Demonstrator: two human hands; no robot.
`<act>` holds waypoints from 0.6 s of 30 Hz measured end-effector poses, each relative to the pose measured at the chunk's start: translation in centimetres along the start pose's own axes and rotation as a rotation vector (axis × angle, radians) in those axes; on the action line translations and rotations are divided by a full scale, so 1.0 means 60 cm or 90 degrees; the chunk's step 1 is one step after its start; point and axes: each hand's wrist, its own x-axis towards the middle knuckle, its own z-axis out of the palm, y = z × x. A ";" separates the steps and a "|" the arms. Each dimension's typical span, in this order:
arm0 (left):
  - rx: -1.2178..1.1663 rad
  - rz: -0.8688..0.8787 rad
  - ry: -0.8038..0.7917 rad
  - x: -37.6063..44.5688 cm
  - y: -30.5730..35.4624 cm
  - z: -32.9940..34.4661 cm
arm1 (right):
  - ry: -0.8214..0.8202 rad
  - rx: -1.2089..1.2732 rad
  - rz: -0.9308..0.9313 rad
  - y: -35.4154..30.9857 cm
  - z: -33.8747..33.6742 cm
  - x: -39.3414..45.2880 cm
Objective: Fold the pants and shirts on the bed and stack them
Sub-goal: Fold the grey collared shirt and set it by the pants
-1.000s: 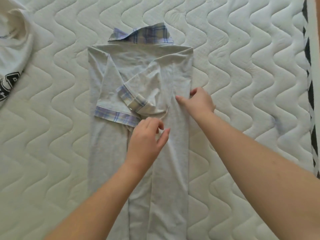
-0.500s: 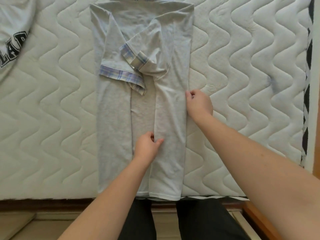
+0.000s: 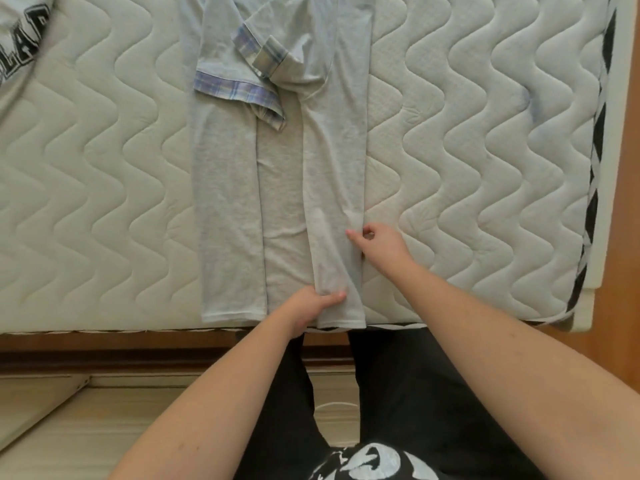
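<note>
Grey shirt lies lengthwise on bed, both sides and sleeves folded in; crosswise fold and stacking left. Left hand grips the hem panel, right hand pinches the right edge. Second shirt top-left, unfolded.

grey shirt: collar end cut off by top frame edge.
left hand: fingertips tucked under the shirt's right fold, hidden.
white printed garment: left of shirt, cropped at corner; lettering partly cut off.
</note>
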 end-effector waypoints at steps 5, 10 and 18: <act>-0.080 -0.009 0.010 -0.004 -0.045 0.031 | -0.118 0.003 0.028 0.055 0.027 -0.040; 0.002 0.039 0.083 -0.012 -0.060 0.016 | -0.007 0.041 0.008 0.083 0.043 -0.057; -0.047 0.078 -0.003 -0.048 -0.053 -0.021 | -0.010 0.140 0.002 0.109 0.060 -0.089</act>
